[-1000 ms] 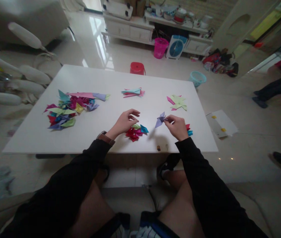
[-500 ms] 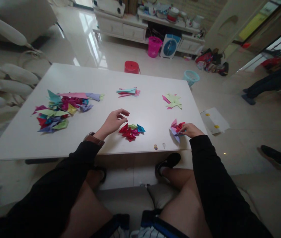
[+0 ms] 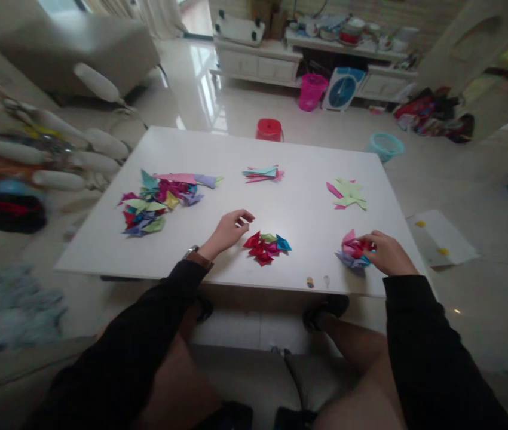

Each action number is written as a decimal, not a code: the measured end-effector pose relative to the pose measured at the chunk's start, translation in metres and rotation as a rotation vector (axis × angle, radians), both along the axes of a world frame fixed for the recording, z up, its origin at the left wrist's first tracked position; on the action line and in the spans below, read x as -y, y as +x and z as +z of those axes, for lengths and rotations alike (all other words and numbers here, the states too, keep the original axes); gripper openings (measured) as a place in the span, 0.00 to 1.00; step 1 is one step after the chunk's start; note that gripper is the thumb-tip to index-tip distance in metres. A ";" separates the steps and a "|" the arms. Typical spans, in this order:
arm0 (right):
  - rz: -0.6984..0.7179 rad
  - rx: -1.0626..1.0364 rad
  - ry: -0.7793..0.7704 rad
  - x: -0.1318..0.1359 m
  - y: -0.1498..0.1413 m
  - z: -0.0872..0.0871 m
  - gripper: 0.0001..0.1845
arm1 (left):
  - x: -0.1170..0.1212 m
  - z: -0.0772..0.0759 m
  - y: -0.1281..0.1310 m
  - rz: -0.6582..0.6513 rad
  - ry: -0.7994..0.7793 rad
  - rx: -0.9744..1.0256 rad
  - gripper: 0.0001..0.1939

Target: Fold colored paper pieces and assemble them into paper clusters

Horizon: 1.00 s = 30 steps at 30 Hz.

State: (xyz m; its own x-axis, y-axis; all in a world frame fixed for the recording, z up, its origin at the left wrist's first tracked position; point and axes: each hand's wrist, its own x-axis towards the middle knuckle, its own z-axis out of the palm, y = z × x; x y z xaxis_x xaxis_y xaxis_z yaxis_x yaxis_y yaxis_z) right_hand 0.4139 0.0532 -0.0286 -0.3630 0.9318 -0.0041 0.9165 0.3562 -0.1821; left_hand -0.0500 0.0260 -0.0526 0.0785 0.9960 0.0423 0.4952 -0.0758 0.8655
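Note:
My right hand [image 3: 386, 254] is at the small pile of origami pieces [image 3: 351, 258] near the table's right front corner. Its thumb and fingers pinch a red folded paper piece there; pink, lilac and blue pieces lie around it. My left hand [image 3: 231, 230] hovers with bent fingers apart and nothing in them. Just to its right sits a little cluster of red, green, magenta and blue origami pieces [image 3: 263, 255]. A larger mixed heap of folded paper [image 3: 146, 207] lies on the left of the white table [image 3: 218, 149].
Flat folded strips [image 3: 263, 174] lie at the table's back middle, green and pink pieces [image 3: 348, 194] at the right. Two small stickers or charms [image 3: 310, 282] rest by the front edge. Beyond the table stand a red stool [image 3: 269, 129] and a light-blue basket [image 3: 386, 145].
The camera has turned left, so the table appears further right. My right hand stays at the right pile, where a blue piece now shows under the fingers. My left hand remains raised.

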 end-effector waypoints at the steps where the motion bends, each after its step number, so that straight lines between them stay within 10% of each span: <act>1: 0.019 -0.013 0.029 0.001 -0.009 0.001 0.15 | 0.001 -0.001 -0.002 -0.005 0.005 -0.019 0.11; 10: 0.295 -0.087 -0.049 0.033 -0.104 0.001 0.16 | 0.017 -0.007 -0.063 0.274 -0.120 -0.385 0.13; 19: 0.377 -0.106 -0.105 0.043 -0.118 -0.007 0.15 | 0.044 -0.008 -0.164 0.609 -0.395 -0.687 0.23; 30: 0.398 -0.098 -0.136 0.034 -0.136 -0.011 0.14 | 0.041 -0.025 -0.180 0.645 -0.490 -0.758 0.23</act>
